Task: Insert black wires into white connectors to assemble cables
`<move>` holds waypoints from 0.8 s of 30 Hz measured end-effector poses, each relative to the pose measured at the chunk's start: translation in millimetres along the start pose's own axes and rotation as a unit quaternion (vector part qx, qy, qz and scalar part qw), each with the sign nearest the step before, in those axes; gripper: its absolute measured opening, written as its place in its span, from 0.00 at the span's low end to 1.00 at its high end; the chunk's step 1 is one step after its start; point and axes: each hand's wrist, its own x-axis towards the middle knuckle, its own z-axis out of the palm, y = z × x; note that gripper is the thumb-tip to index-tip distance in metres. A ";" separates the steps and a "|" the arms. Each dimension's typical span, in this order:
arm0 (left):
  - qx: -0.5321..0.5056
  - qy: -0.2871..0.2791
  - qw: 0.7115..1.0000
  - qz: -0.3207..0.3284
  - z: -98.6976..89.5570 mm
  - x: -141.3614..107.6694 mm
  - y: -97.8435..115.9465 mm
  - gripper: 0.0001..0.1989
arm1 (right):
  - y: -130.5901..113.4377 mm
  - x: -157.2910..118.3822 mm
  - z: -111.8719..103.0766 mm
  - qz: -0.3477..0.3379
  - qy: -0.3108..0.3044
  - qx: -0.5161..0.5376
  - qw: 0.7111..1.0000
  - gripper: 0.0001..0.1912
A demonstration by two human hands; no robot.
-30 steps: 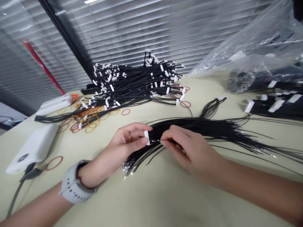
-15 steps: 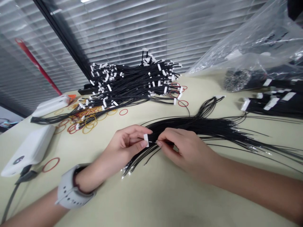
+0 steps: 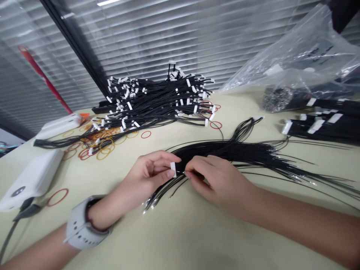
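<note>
My left hand point(image 3: 153, 171) pinches a small white connector housing point(image 3: 173, 170) between thumb and fingers. Close by on the right, my right hand point(image 3: 213, 176) has its thumb and forefinger closed on a thin black wire, whose small metal tip point(image 3: 182, 172) points toward the housing. A narrow space shows between that tip and the connector. Under both hands lies a long bundle of loose black wires point(image 3: 253, 152) with bare metal terminals at its ends. Most of the held wire is hidden by my right fingers.
Finished-looking black cables with white connectors point(image 3: 152, 95) are heaped at the back. Red and yellow rubber bands point(image 3: 105, 148) lie to the left, near a white power bank point(image 3: 33, 180) with a cable. A clear plastic bag point(image 3: 303, 63) and more connector cables point(image 3: 317, 125) occupy the right.
My right hand's fingertips and the wire tip have shifted very slightly, still facing the connector. Both grips are kept. The whole view has moved a little.
</note>
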 end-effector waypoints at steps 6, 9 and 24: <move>-0.007 -0.016 1.000 0.008 -1.6 0.2 -1.4 0.07 | 0.5 1.4 -0.1 -0.011 0.001 0.042 0.999 0.07; -0.011 -0.022 1.000 0.005 -2.0 0.1 -1.6 0.07 | -0.1 0.9 -0.6 -0.001 0.000 0.055 0.998 0.07; 0.036 -0.024 0.999 0.017 -0.4 -4.4 0.8 0.08 | -1.4 1.6 3.5 0.004 -0.034 0.025 0.999 0.08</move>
